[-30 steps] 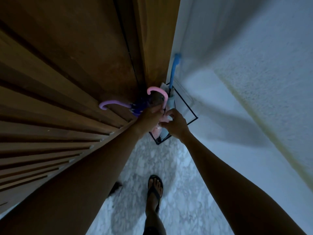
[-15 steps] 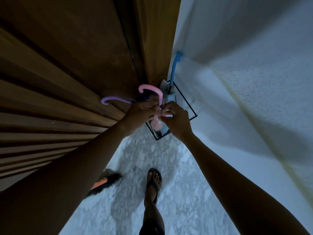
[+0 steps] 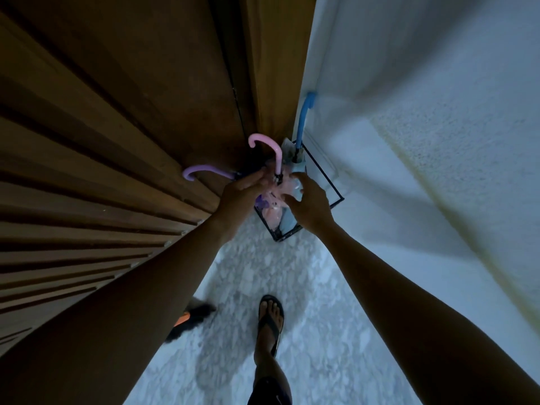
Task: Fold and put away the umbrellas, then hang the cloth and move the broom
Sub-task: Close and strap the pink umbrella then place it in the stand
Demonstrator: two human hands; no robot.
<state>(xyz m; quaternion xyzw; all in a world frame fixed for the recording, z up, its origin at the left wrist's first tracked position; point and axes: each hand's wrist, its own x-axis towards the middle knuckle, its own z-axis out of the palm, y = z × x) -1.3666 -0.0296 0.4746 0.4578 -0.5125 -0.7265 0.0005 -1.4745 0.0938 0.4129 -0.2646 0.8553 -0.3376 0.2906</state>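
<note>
1. Head view: pink umbrella [image 3: 279,162] stands in wire stand [image 3: 336,188], in the corner betw. wood door [image 3: 146,112] and wall, straight ahead of both hands.
2. Long axis near upright: crook handle up top, canopy down in stand. Purple umbrella [image 3: 204,170] to its left, blue umbrella [image 3: 302,121] behind.
3. Left hand [image 3: 242,188]: fingers on canopy just below the handle; grip unclear, can't tell. Right hand [image 3: 309,203]: thumb and fingers curled round canopy from the right.
4. Both equally near; prob. next is tightening the folds round that axis.
</note>
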